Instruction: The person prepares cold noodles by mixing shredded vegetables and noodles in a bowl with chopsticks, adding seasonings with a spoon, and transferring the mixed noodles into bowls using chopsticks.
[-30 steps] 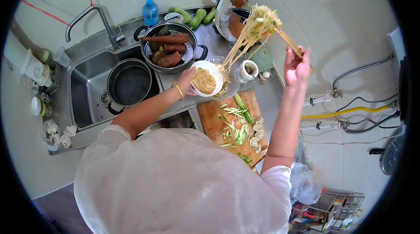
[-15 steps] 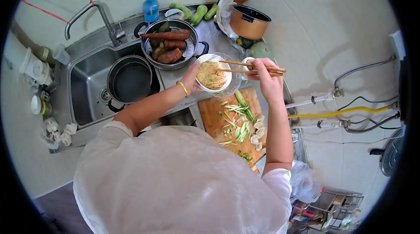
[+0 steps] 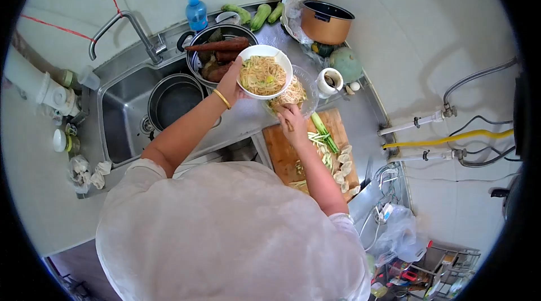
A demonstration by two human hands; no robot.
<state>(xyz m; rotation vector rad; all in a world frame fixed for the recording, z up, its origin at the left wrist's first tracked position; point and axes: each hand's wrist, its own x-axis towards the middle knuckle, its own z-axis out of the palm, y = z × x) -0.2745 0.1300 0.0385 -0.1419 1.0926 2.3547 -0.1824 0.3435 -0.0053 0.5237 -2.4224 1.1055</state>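
My left hand (image 3: 230, 82) grips the rim of a white bowl (image 3: 246, 52), which is tilted and holds noodles (image 3: 263, 76) with bits of green. Below and to the right of it, a clear glass bowl (image 3: 311, 90) stands on the counter with more noodles (image 3: 291, 94) inside. My right hand (image 3: 293, 123) is closed at the near edge of the glass bowl. It grips the chopsticks (image 3: 289, 126), of which only a short brown end shows; their tips are hidden. Just below lies a wooden cutting board (image 3: 280, 152) with cut green strips (image 3: 319, 142) and pale folded dough pieces (image 3: 344, 167).
A steamer pot (image 3: 194, 64) of sweet potatoes stands behind my left hand. The sink (image 3: 121, 106) at left holds a dark pot (image 3: 176, 98). A small white jar (image 3: 329, 82), a green squash (image 3: 345, 64) and a copper-coloured pot (image 3: 327, 22) are at right.
My right hand has come down and left to the glass bowl, chopsticks now mostly hidden. My left hand has raised and tilted the white bowl, uncovering noodles in the glass bowl.
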